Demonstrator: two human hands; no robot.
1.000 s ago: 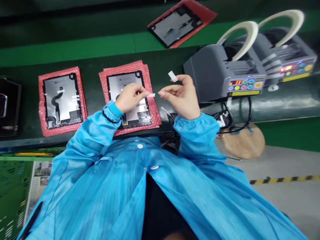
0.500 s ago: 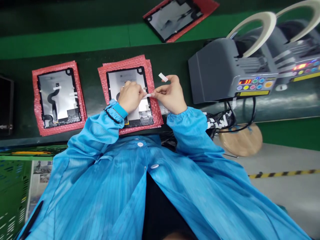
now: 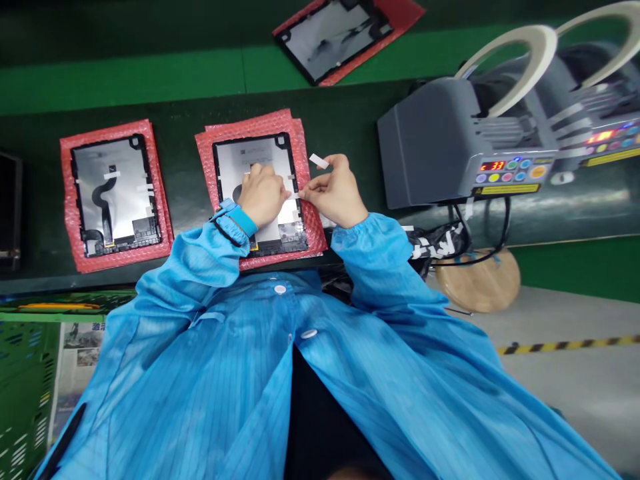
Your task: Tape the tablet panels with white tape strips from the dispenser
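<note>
Over the right part of a tablet screen panel (image 3: 231, 155) my left hand (image 3: 263, 195) is closed, its fingertips at one end of a short white tape strip (image 3: 295, 196). My right hand (image 3: 341, 193) pinches the other end between thumb and finger at the panel's right edge. A second white tape piece (image 3: 319, 161) sticks to a raised finger of that hand. The panel lies on red bubble wrap (image 3: 314, 230), its metal back facing up, with a circuit board along the near edge. My left hand hides the panel's middle.
Another panel (image 3: 120, 200) on red bubble wrap lies to the left, and one more (image 3: 333, 40) at the back. Two grey tape dispensers (image 3: 430, 147) with white rings stand at right. A round wooden stool (image 3: 480, 280) and a green crate (image 3: 25, 373) are below the bench.
Both hands have shifted slightly, the strip now lower and nearer the panel's right edge. The right hand has moved a little left, with the second tape piece still on its finger.
</note>
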